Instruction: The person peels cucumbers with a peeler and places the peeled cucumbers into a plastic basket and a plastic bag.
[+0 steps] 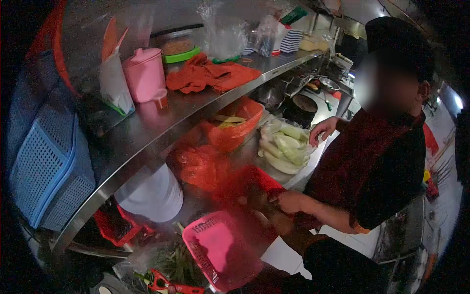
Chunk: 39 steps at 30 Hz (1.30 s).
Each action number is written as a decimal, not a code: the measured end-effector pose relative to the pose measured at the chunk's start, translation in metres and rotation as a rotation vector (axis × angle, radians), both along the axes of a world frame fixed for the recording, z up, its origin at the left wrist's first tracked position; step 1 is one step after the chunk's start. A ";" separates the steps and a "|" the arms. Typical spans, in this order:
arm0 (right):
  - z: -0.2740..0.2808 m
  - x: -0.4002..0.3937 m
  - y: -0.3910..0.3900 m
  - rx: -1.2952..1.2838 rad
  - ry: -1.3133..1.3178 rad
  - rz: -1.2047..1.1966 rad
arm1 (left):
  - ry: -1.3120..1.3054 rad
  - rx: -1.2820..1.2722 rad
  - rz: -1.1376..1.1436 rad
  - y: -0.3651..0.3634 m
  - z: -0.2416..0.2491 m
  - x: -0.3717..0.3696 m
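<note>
My right hand (279, 223) reaches in from the lower right in a dark sleeve, beside a red plastic bag (254, 183). Its fingers are dim and blurred, so what they hold, if anything, cannot be made out. A pink basket (220, 247) with perforated sides lies just left of and below the hand. My left hand does not show. A co-worker's hand (289, 201) is close to mine at the red bag. Their other hand (322, 131) is beside a clear bag of pale green vegetables (286, 147).
A metal shelf (156, 125) crosses above the work surface, bearing a pink lidded jug (144, 73) and a red cloth (210, 73). Blue baskets (49, 161) stand at left. White stacked plates (156, 196) sit below the shelf, with a red peeler (171, 285) near the bottom. The co-worker (367, 161) stands at right.
</note>
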State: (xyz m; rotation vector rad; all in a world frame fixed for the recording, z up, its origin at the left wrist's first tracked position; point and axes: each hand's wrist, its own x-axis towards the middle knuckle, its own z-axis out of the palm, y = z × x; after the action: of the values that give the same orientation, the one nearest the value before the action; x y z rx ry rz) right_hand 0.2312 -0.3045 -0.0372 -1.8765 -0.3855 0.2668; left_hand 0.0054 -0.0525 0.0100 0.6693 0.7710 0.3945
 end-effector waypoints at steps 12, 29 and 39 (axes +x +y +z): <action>-0.018 0.066 -0.030 0.008 0.046 -0.119 | 0.031 0.083 0.041 -0.001 0.009 -0.007; -0.114 0.075 -0.031 -0.892 -0.923 -0.144 | 0.055 0.180 0.078 -0.012 0.026 -0.003; -0.098 0.067 -0.044 -1.073 -0.555 0.100 | 0.042 0.065 0.084 -0.001 -0.002 -0.021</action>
State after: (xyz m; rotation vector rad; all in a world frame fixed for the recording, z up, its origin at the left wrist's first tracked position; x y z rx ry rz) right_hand 0.2984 -0.3482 -0.1348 -3.0002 -0.8193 -0.0175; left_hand -0.0157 -0.0533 0.0080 0.7097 0.8312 0.4852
